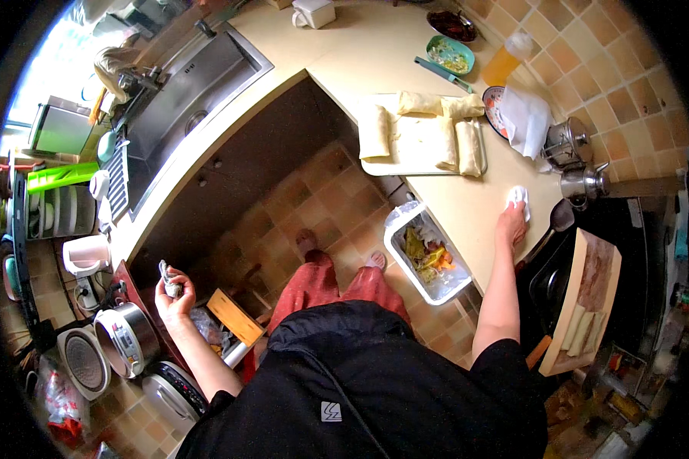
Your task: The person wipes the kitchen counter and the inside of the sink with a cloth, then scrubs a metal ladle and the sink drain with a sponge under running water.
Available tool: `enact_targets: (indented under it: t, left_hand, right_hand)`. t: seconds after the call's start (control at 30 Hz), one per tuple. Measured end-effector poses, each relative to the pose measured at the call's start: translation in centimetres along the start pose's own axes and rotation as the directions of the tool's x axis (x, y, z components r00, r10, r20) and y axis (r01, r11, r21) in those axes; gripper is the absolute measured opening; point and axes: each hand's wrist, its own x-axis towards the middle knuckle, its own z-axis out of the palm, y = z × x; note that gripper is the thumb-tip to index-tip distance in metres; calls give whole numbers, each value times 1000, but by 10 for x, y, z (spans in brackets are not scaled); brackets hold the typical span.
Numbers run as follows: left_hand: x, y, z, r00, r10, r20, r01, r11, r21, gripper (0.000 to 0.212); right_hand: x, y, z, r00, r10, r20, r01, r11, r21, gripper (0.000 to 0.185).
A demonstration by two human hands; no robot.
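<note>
My right hand (pixel 512 228) presses a white cloth or wipe (pixel 517 202) onto the cream countertop (pixel 465 212), left of the black stove. Over at the left, my left hand (pixel 176 294) is raised with a crumpled greyish thing (pixel 169 280), perhaps a cloth, between its fingers. Several pale wrapped rolls lie around the edges of a white tray (pixel 416 169) on the counter. Beyond the tray are a green bowl of chopped food (pixel 450 55), a teal-handled peeler or knife (pixel 443 75) and a patterned plate (pixel 495 112) partly under a white plastic bag (pixel 525 121).
A waste bin (pixel 428 255) with food scraps hangs at the counter's edge. Metal pots (pixel 581 182), a black ladle (pixel 561 216) and a wooden box with rolls (pixel 585 304) stand right. The sink (pixel 189 92) and a rice cooker (pixel 125 339) are left.
</note>
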Motion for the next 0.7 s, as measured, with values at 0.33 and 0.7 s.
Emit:
enact_targets:
  t: [0.33,0.7]
  left_hand:
    - [36,12,44,907,-121,404,175,979,-100,27]
    - [90,-61,128,695,-523,495,150,778,611,35]
  right_hand:
    - [-183,-200,-89,835,-389,388,-421,0,907,44]
    - [-404,-500,-22,-252,-846,471,-967,205,-149,41]
